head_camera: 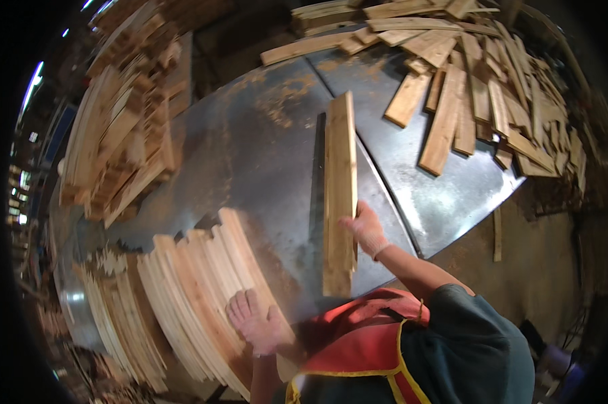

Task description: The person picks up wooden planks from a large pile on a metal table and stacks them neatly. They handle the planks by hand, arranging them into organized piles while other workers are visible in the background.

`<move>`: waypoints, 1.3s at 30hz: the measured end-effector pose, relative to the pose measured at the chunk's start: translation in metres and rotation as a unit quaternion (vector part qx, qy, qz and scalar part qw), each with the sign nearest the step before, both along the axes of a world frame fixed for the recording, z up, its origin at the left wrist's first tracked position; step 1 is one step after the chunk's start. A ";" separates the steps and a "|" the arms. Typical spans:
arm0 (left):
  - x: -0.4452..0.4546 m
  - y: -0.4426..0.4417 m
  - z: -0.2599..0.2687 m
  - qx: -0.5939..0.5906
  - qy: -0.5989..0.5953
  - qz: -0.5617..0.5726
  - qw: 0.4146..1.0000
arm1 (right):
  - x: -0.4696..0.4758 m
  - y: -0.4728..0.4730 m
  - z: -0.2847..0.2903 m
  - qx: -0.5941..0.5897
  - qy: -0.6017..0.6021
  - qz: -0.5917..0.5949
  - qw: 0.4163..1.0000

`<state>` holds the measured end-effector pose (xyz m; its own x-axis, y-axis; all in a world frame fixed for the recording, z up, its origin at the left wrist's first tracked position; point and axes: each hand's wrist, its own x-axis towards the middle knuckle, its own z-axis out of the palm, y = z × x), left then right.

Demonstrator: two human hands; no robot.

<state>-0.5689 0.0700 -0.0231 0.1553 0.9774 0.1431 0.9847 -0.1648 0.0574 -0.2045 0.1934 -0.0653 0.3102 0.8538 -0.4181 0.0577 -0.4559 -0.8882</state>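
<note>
My right hand [367, 230], in a pale knitted glove, holds a couple of long wooden boards [340, 197] by their right edge, thumb across the upper face. The boards point away from me above the metal table [263, 166]; whether they touch it I cannot tell. My left hand [253, 319], also gloved and slightly blurred, is spread palm down over a row of pale wooden slats [203, 298] at the near left. It grips none of them, and contact with their tops is hard to judge.
Loose boards [445, 116] are heaped across the far right. Stacked timber [127, 121] stands at the far left, and another bundle of slats [122, 323] sits left of the row. A dark seam [384, 182] crosses the tabletop. Sawdust [283, 101] is scattered toward the back.
</note>
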 end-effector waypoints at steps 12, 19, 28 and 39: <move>0.041 -0.011 0.025 -0.069 -0.036 0.098 0.992 | -0.105 -0.011 0.060 0.048 -0.260 0.521 0.811; 0.044 -0.007 0.018 -0.110 0.026 0.134 0.984 | -0.045 0.053 0.009 -0.011 -0.450 0.131 0.883; 0.053 -0.012 0.013 -0.103 -0.060 0.123 0.985 | -0.160 -0.018 0.027 0.019 -0.008 0.249 0.968; 0.051 -0.015 0.010 -0.051 0.049 0.073 0.995 | 0.216 0.096 0.016 0.020 -0.639 -0.123 0.759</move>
<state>-0.5178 0.0548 -0.0134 0.0196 0.9993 0.0333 0.9994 -0.0186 -0.0303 0.0120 0.2899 -0.0490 0.5927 0.7081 0.3837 0.8013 -0.5667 -0.1919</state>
